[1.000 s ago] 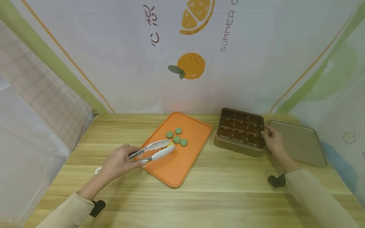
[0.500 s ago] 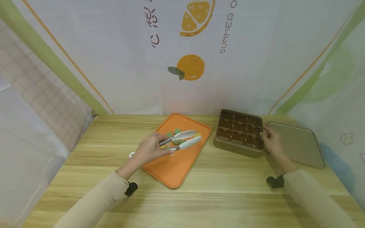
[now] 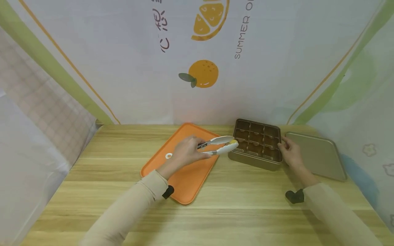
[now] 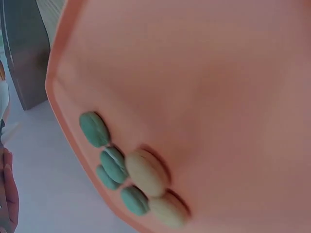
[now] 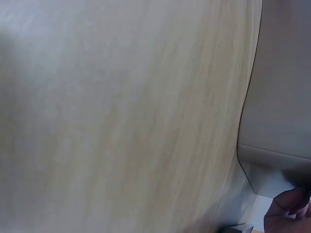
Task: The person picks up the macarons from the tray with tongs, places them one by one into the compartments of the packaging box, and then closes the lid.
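My left hand [image 3: 186, 150] holds metal tongs [image 3: 212, 152] with white scalloped tips. Pinched between those tips is a yellow macaron [image 3: 233, 142], at the left rim of a brown box [image 3: 253, 163] divided into square compartments. At the box's right side, my right hand [image 3: 290, 153] grips the edge with thumb and fingers. An orange tray [image 3: 184, 196] lies under my left hand, which hides the sweets there in the head view. The left wrist view shows several green macarons [image 4: 114, 165] and two pale yellow macarons [image 4: 146, 173] on that tray.
A flat tan lid [image 3: 320, 155] lies on the wooden table [image 3: 246, 212] to the right of the box, partly behind my right hand. A printed white cloth [image 3: 138, 85] hangs along the table's back edge.
My left hand has carried the tongs and yellow macaron from over the orange tray rightward to the box's left rim. My right hand has stayed at the box.
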Demonstrator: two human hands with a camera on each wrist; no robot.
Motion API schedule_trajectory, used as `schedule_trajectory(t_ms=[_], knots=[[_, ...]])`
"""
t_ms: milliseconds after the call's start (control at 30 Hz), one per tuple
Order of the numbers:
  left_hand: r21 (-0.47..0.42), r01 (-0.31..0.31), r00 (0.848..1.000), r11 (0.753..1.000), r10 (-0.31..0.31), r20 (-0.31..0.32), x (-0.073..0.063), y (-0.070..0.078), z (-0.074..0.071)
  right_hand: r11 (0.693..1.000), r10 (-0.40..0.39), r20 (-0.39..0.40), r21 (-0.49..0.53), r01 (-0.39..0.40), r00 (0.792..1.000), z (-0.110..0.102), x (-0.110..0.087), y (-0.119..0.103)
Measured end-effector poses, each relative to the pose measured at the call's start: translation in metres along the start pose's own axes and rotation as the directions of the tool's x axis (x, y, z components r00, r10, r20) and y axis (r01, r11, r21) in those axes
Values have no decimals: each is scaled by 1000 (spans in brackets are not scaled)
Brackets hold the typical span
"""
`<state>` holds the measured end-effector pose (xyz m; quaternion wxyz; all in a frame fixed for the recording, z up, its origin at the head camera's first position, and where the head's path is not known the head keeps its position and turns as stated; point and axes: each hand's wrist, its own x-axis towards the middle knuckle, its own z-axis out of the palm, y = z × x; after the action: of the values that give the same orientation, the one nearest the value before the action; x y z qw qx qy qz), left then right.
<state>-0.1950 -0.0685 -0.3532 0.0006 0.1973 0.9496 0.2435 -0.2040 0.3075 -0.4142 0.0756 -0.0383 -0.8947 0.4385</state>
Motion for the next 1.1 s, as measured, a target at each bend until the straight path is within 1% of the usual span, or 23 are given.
schedule_trajectory(t_ms=[100,300,533,667,800,900,967,1100], knots=[[24,-5,1000,1000,5,13,7,6,3,1000,-9,-8,2,9,1000,1,0,0],[73,-61,998,995,59,33,20,18,6,1000,-13,-2,5,13,1000,1,0,1],[133,-60,998,989,54,44,28,30,7,1000,-24,7,-7,24,1000,0,-1,2],[136,-78,995,988,70,68,34,35,6,1000,-23,8,-4,23,1000,0,-1,2],[144,-64,993,988,49,105,39,43,2,1000,-22,4,-5,22,1000,1,-1,2],[185,-54,991,981,30,133,41,50,-1,1000,-22,1,-6,22,1000,1,0,2],[219,-56,990,974,25,141,41,53,-2,1000,-23,-1,-5,23,1000,1,-1,2],[250,-41,989,967,3,151,42,57,-2,1000,-28,-4,-6,28,1000,1,-2,2]])
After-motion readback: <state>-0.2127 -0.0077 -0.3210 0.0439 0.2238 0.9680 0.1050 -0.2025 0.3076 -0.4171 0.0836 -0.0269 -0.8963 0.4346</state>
